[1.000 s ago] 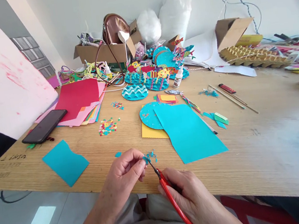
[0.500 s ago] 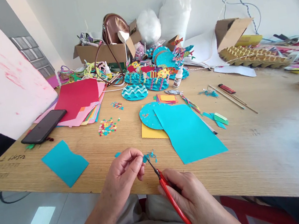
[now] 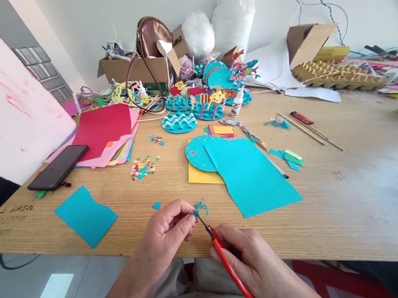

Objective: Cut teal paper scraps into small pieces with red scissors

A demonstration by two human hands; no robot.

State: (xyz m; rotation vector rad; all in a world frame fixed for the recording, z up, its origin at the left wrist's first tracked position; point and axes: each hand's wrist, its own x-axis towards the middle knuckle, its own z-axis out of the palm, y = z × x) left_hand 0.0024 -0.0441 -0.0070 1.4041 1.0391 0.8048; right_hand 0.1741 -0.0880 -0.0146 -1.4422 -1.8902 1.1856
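Note:
My left hand [image 3: 173, 229] is pinched near the table's front edge on a tiny blue paper piece, mostly hidden by the fingertips. In my right hand [image 3: 245, 256] are red-handled scissors [image 3: 230, 265], their blades pointing up and left to touch that piece. Small blue scraps [image 3: 201, 207] lie just beyond the blade tips, and another blue scrap [image 3: 156, 205] is left of them. A large blue sheet [image 3: 252, 176] overlaps a blue disc [image 3: 200, 155] and a yellow sheet [image 3: 201, 176]. A smaller blue sheet [image 3: 87, 216] lies at the left.
Colourful dots [image 3: 143, 168] lie beyond my left hand. A phone [image 3: 59, 167] rests by stacked coloured paper [image 3: 103, 130]. Blue wave-shaped crafts [image 3: 179, 122], a glue bottle [image 3: 237, 102] and a cardboard box [image 3: 136, 71] stand farther back. Sticks [image 3: 302, 128] lie at the right.
My left hand has shifted slightly right and down, toward the scissors. Less of the small blue piece shows, and the scrap behind that hand is more visible. My right hand is almost unmoved.

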